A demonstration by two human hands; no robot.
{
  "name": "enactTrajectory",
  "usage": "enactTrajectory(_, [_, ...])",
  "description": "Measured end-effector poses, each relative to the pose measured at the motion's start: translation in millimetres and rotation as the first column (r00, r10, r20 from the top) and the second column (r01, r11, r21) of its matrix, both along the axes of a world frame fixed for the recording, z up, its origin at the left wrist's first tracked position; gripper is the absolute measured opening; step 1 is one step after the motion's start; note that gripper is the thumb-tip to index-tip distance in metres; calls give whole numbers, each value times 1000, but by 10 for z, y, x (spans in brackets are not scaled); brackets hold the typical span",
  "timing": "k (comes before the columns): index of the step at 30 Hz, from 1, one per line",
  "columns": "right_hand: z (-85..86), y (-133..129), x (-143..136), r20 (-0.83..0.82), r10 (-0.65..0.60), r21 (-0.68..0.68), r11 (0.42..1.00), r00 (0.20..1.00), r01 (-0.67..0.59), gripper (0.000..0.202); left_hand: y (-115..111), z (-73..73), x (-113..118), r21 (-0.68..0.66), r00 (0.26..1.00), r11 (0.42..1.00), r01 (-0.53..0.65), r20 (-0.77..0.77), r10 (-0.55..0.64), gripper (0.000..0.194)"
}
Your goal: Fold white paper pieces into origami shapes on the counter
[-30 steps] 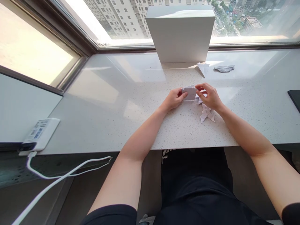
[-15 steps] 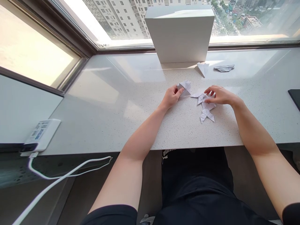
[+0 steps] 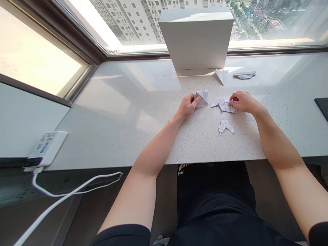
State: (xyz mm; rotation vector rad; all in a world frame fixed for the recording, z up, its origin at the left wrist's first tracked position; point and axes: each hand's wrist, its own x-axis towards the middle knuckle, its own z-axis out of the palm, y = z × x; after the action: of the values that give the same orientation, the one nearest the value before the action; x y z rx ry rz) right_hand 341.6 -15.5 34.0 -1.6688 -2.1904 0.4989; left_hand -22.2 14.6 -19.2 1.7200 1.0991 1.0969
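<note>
My left hand [image 3: 188,104] pinches a squarish piece of folded white paper [image 3: 203,97] with crossing creases, just above the counter. To its right, my right hand [image 3: 243,101] has its thumb and fingers closed on the right end of a folded paper piece [image 3: 230,107]. That piece lies against a pointed paper figure [image 3: 217,103] on its left; whether they are joined I cannot tell. Nearer the front edge lies a paper figure with two spread points [image 3: 226,127], apart from both hands. The fingertips of my right hand are partly hidden.
Towards the window stand a large white box [image 3: 200,44], a folded paper triangle [image 3: 221,76] and a boat-shaped paper piece [image 3: 244,75]. A dark flat object [image 3: 323,106] lies at the right edge. On the left, a white device [image 3: 47,148] has a white cable [image 3: 74,191] hanging from it.
My right hand has shifted slightly right and away from me, with the folded piece moved up beside the pointed figure and off the front one. My left hand stays in place.
</note>
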Motion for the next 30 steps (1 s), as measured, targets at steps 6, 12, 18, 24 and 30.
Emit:
enactTrajectory(6, [18, 12, 114, -23, -54, 23, 998, 998, 55, 24, 15, -20, -26, 3, 1000, 1000, 2, -10, -2, 57])
enactTrajectory(12, [-59, 47, 210, 80, -212, 50, 977, 974, 208, 22, 33, -53, -21, 3, 1000, 1000, 2, -2, -2, 52])
enactTrajectory(18, [-33, 0, 122, 45, -179, 3, 984, 983, 179, 43, 33, -58, -22, 7, 1000, 1000, -2, -3, 2, 51])
enactTrajectory(24, [59, -43, 56, 35, 13, -82, 997, 999, -10, 44, 55, -82, -30, -15, 1000, 1000, 9, 1, -9, 51])
enactTrajectory(30, [164, -62, 40, 75, 35, -148, 989, 997, -24, 39, 92, -140, 1, 6, 998, 1000, 13, 60, -13, 51])
